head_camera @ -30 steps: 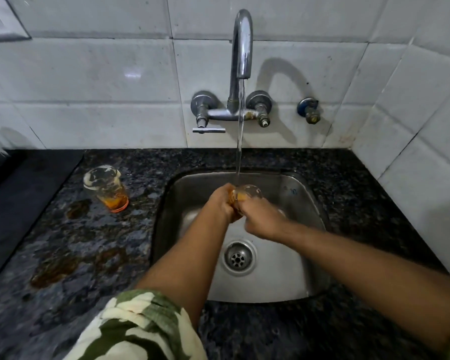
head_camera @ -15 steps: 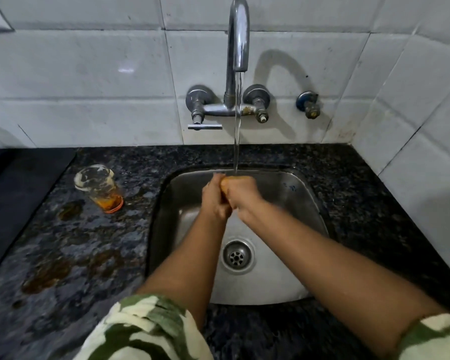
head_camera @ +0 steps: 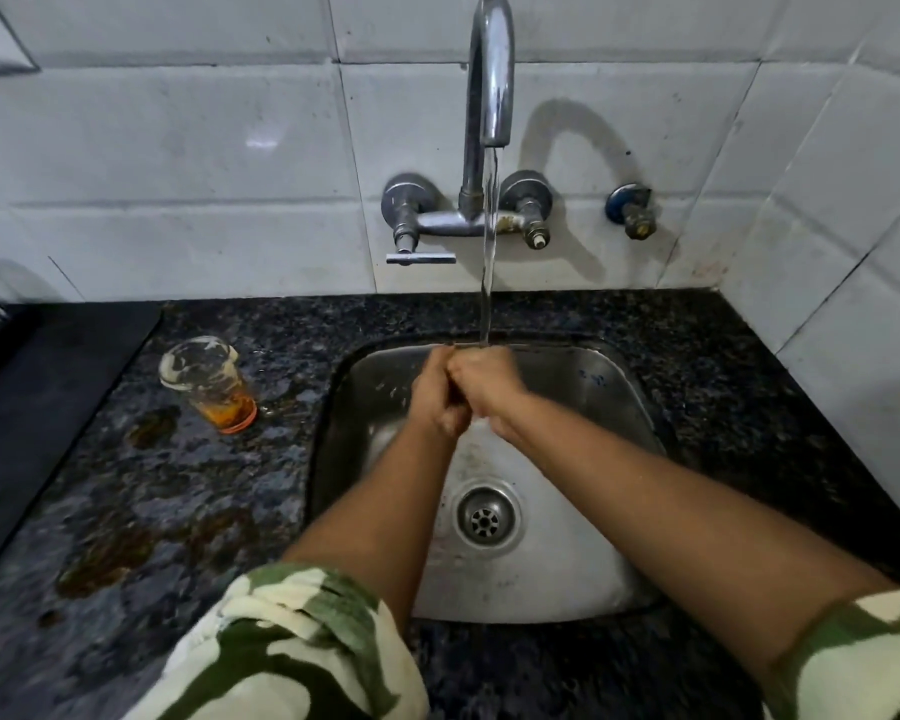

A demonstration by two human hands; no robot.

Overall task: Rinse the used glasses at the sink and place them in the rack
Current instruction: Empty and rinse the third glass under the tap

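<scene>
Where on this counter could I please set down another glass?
The dry granite right of the sink, toward the tiled corner, is bare. Left is worse: a used glass, orange puddles and a dark mat. Both hands crowd the basin under the tap.

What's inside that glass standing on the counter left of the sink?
The glass holds a shallow layer of orange liquid at its bottom, with whitish streaks on its upper walls. The rest looks empty.
</scene>
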